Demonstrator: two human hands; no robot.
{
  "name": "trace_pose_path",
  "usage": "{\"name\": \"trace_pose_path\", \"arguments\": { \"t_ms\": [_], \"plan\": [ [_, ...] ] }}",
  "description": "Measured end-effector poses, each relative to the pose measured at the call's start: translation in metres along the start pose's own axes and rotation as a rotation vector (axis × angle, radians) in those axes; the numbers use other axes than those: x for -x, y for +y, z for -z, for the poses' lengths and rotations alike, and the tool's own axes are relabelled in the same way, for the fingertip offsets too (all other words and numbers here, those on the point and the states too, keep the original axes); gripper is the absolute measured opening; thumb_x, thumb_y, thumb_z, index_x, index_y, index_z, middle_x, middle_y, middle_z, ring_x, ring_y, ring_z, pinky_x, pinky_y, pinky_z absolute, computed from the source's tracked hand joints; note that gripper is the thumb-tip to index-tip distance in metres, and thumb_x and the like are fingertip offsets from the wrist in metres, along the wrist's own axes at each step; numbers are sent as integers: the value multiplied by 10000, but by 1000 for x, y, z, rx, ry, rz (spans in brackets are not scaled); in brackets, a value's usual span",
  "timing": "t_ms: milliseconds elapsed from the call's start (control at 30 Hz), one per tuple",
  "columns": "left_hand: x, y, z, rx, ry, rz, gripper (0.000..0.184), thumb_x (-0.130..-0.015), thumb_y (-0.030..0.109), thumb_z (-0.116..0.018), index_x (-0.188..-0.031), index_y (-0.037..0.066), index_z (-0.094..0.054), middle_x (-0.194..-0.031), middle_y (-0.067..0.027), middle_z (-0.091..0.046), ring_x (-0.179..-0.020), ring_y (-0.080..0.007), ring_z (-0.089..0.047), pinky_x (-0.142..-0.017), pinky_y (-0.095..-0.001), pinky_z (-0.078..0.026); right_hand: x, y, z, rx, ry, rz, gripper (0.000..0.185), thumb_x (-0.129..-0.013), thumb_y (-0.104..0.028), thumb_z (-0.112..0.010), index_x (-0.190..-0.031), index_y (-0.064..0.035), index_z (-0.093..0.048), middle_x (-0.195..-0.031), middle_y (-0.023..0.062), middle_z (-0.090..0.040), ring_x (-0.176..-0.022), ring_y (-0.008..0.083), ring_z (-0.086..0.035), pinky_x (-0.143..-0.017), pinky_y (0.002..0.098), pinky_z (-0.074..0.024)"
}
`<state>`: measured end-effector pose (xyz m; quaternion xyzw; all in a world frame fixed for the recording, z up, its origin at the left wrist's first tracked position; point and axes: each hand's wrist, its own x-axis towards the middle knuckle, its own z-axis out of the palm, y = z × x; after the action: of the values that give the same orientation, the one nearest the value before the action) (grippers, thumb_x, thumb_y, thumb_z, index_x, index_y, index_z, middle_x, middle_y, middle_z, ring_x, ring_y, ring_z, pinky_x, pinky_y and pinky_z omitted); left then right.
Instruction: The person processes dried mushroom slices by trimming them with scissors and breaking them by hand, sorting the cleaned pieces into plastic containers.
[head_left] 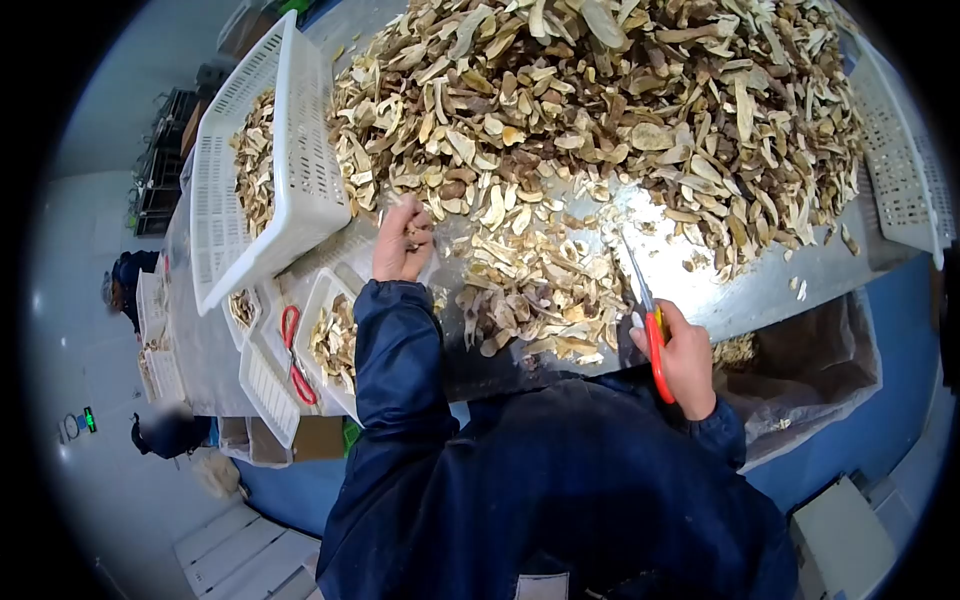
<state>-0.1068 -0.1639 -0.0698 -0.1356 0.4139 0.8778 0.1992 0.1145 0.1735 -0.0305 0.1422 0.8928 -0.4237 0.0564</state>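
Note:
My right hand (686, 362) grips scissors (655, 340) with red handles, their narrow metal blades pointing up the table to the edge of the sliced pieces. My left hand (403, 242) is closed, fingers curled in, beside the large heap; what it holds, if anything, is mostly hidden in the fingers. That heap (600, 100) looks like dried mushroom slices, pale and brown, and fills the far part of the metal table (810, 285). Between my hands lies a smaller pile of paler slices (545, 290), close to the front edge.
A white perforated basket (315, 170) with slices stands left, another basket (905, 150) far right. Red-handled scissors (292, 350) lie beside a small white tray (325, 300) of pieces. Below the table's right edge is a plastic-lined bin (820, 385). Two people (170, 432) are at left.

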Motion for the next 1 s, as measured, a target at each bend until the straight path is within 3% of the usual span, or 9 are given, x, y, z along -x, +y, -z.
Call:
{"name": "trace_pose_path", "arguments": {
  "t_ms": [167, 300, 333, 467, 700, 733, 833, 967, 1000],
  "plan": [
    [-16, -23, -31, -1660, 215, -569, 336, -813, 201, -662, -1092, 21, -613, -851, -103, -639, -749, -230, -592, -680, -301, -478, 1, 2, -1, -19, 22, -9, 425, -781, -323, -724, -1046, -20, -587, -581, 180, -563, -549, 367, -591, -496, 408, -435],
    [-4, -22, -43, -1565, 155, -382, 320, -769, 153, -671, -1062, 30, -633, -970, -150, -668, -862, -262, -631, -781, -352, -472, 0, 2, -2, -49, 21, -9, 420, -780, -319, -725, -1041, -19, -589, -583, 182, -564, -551, 368, -592, -496, 406, -435],
    [-7, -23, -28, -1380, 32, -371, 331, -794, 160, -664, -1094, 36, -604, -838, -86, -642, -722, -222, -592, -685, -320, -475, 0, 2, -2, -62, 23, -11, 419, -780, -318, -725, -1040, -19, -590, -582, 182, -564, -550, 367, -592, -495, 405, -435],
    [18, -21, 5, 442, -312, 105, 369, -876, 205, -621, -1191, 79, -474, -721, 26, -404, -581, -129, -389, -502, -187, -375, 0, 3, -2, -29, 9, -16, 415, -778, -315, -727, -1037, -20, -592, -575, 178, -561, -542, 365, -588, -489, 402, -431],
    [30, -14, 3, 357, -80, 20, 337, -894, 211, -612, -1179, 63, -508, -1016, -35, -550, -865, -113, -542, -512, -208, -456, -1, 0, -1, -9, -7, -22, 413, -780, -324, -725, -1031, -22, -595, -569, 174, -559, -536, 364, -586, -486, 400, -427],
    [22, -10, 8, 282, -129, 105, 322, -867, 198, -643, -1145, 59, -562, -977, -26, -564, -829, -106, -550, -519, -224, -455, -1, 0, -1, -4, -8, -25, 413, -780, -326, -724, -1030, -23, -596, -568, 174, -559, -536, 363, -586, -486, 401, -427],
    [21, -11, -21, -787, 127, 45, 258, -878, 117, -600, -1110, 8, -577, -897, -12, -566, -787, -120, -544, -576, -227, -460, -1, 2, -2, -7, 7, -21, 414, -782, -331, -722, -1030, -25, -597, -570, 173, -560, -541, 364, -588, -490, 402, -428],
    [9, -28, -31, -1900, 16, -594, 257, -819, 111, -632, -1058, 17, -629, -885, -46, -619, -793, -149, -573, -733, -286, -469, -1, -1, -1, -4, -2, -29, 408, -782, -329, -722, -1027, -28, -597, -576, 175, -563, -548, 365, -590, -493, 404, -430],
    [9, -29, -34, -1947, 46, -543, 257, -820, 119, -637, -1062, 34, -628, -896, -53, -626, -810, -171, -584, -740, -303, -470, -1, -2, -1, -4, 0, -31, 406, -782, -328, -722, -1025, -28, -597, -578, 177, -563, -550, 365, -591, -494, 404, -430]
  ]
}}
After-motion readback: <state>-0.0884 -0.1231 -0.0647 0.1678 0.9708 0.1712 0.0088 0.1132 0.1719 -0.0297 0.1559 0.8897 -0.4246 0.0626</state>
